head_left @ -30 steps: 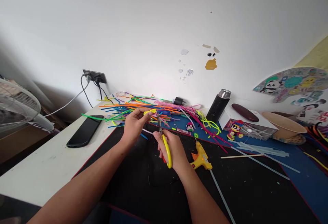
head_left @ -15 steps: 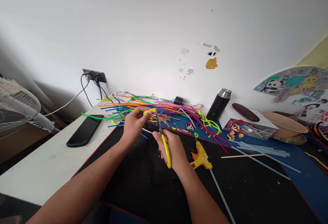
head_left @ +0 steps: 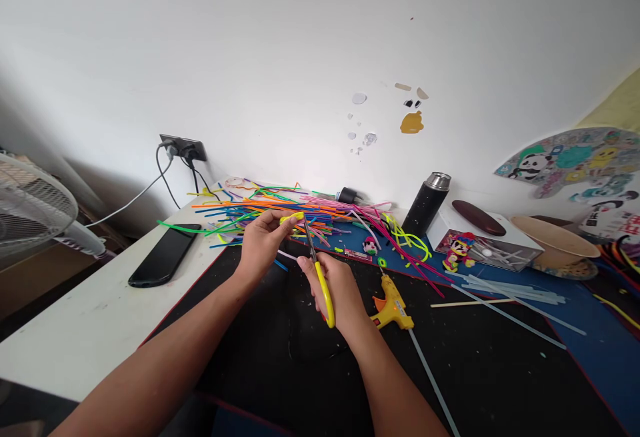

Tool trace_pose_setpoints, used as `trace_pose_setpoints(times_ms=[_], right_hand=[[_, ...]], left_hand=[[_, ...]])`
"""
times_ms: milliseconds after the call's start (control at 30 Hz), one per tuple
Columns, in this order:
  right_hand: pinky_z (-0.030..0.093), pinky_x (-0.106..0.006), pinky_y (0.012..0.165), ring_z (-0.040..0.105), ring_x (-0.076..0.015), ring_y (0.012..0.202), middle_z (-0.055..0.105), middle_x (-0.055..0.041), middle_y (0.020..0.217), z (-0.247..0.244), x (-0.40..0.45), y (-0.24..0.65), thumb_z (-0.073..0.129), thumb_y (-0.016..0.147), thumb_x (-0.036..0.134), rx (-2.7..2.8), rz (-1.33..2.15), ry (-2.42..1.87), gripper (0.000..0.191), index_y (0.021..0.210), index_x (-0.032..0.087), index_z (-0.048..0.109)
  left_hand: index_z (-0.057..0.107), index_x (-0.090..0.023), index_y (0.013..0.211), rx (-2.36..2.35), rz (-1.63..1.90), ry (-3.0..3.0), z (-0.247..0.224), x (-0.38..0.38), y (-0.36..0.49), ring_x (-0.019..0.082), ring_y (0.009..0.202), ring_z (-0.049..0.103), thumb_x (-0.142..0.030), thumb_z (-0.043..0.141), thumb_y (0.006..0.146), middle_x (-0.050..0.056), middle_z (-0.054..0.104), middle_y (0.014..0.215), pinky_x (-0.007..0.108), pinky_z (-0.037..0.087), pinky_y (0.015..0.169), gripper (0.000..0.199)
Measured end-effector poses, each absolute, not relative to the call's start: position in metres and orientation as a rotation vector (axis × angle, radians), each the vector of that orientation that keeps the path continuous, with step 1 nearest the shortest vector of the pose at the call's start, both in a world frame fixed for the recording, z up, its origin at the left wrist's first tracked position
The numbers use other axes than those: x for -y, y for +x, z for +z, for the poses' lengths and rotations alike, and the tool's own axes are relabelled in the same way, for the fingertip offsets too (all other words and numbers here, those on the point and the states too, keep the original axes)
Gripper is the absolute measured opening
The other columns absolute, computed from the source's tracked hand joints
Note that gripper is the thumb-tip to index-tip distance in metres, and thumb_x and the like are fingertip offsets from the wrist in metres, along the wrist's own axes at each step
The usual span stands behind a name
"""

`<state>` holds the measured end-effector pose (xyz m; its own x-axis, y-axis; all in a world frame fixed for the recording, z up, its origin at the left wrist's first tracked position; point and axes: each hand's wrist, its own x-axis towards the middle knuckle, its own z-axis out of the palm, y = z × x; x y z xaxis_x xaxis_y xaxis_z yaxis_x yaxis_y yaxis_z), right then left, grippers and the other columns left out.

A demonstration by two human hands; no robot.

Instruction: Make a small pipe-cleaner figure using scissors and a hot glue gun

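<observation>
Two hands: left hand [head_left: 263, 244], fingers pinching yellow piece [head_left: 291, 219]; right hand [head_left: 334, 289], fingers grasping scissors [head_left: 323, 287].
Scissor blades: at yellow piece.
Glue gun [head_left: 393, 307]: on black mat [head_left: 260, 357], right of right hand.

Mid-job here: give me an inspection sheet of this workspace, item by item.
Surface: black mat with scattered scraps, white table beside it.
Job's things: yellow piece at the scissors' blades; glue gun on the mat.
Clutter: colored stems heaped near the wall; phone at left.
Hands: left hand pinches the yellow piece; right hand grips the scissors.
Cables: white cord and black cords at the wall socket.
Surroundings: fan at left, black flask near the wall.
</observation>
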<state>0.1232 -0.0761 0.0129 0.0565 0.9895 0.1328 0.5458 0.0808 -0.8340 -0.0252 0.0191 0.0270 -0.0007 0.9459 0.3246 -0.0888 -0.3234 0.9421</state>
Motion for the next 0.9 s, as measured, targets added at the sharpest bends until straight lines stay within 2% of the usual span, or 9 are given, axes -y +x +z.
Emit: trace_pose_setpoints(times_ms=[400,700,900], right_hand=[[0.029,-0.025,0.054,0.047,-0.0139,0.052,0.056,0.0031,0.057,0.0084,0.0738,0.1227,0.062,0.096,0.047,1.594,0.578,-1.593,0.041,0.066,0.023,0.047],[0.029,-0.026,0.056,0.051,-0.0150,0.054,0.063,-0.0007,0.061,0.0116,0.0735,0.1186,0.061,0.096,0.041,1.624,0.513,-1.673,0.035,0.068,0.023,0.052],[0.031,-0.025,0.053,0.052,-0.0146,0.050,0.057,0.0015,0.056,0.0059,0.0722,0.1186,0.056,0.099,0.042,1.614,0.529,-1.623,0.037,0.067,0.023,0.051]], left_hand=[[0.077,-0.015,0.090,-0.982,1.472,1.381,0.0229,-0.0214,-0.0249,0.015,0.060,0.062,-0.054,0.089,0.070,0.004,0.073,0.072,0.027,0.050,0.058,0.045],[0.077,-0.015,0.088,-0.970,1.468,1.366,0.0239,-0.0221,-0.0255,0.015,0.059,0.060,-0.053,0.089,0.069,0.003,0.072,0.070,0.027,0.048,0.057,0.044],[0.078,-0.016,0.089,-0.962,1.469,1.400,0.0233,-0.0226,-0.0261,0.015,0.058,0.060,-0.054,0.087,0.071,0.004,0.073,0.072,0.027,0.047,0.056,0.042]])
